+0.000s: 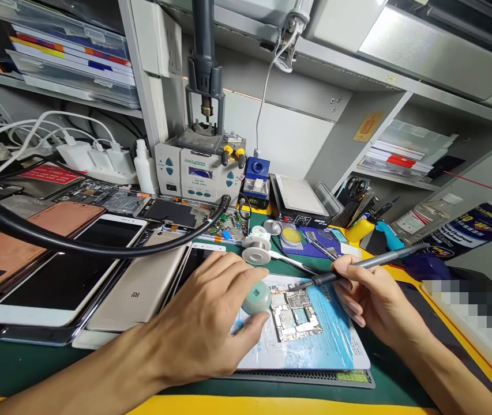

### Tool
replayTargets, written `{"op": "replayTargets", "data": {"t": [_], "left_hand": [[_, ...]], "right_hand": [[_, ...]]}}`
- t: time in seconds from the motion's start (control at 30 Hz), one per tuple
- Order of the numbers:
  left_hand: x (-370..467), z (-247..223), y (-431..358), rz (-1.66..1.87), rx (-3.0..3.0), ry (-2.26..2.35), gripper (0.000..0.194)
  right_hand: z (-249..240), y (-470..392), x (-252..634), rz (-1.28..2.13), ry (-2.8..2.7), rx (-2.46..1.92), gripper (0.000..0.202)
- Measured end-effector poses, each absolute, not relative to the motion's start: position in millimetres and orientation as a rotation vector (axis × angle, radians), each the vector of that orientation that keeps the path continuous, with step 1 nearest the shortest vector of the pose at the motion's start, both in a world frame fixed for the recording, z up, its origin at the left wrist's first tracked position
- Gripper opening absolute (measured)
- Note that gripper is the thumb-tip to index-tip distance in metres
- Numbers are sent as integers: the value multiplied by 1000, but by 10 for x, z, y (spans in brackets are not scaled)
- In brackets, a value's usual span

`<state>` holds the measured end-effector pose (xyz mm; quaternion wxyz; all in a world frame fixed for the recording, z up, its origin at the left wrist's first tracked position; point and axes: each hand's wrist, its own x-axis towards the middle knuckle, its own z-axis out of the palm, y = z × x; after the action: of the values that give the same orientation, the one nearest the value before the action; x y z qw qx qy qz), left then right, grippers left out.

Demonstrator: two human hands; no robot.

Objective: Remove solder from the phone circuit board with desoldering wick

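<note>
My left hand (pixel 213 314) is closed round a small round container with a teal top (pixel 256 297), thumb and forefinger on its sides. Between my thumb and fingers, my right hand (pixel 369 288) holds a grey pen-like tool (pixel 375 260) with a black ribbed collar, tilted down to the left. The tool's thin tip is at the upper edge of a phone circuit board (pixel 298 331). That board lies on a blue and white wrapped pad (pixel 336 351), just right of the container. My palm hides part of the pad.
Several phones, including a white one (pixel 62 282) and a gold one (pixel 135 294), lie at the left. A thick black cable (pixel 98 249) arches over them. Behind stand a rework station (pixel 202 173), a solder spool (pixel 256 253) and tweezers (pixel 323 249). Bottles stand at the right.
</note>
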<state>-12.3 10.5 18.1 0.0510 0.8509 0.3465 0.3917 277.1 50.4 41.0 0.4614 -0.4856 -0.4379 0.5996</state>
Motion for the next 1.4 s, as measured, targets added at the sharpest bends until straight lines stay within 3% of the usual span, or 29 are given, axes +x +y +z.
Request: {"op": "replayTargets", "data": {"t": [1.4], "left_hand": [[-135, 178, 105, 1253, 2707, 1020, 36]], "right_hand": [[418, 471, 2697, 1364, -1164, -1226, 40]]}}
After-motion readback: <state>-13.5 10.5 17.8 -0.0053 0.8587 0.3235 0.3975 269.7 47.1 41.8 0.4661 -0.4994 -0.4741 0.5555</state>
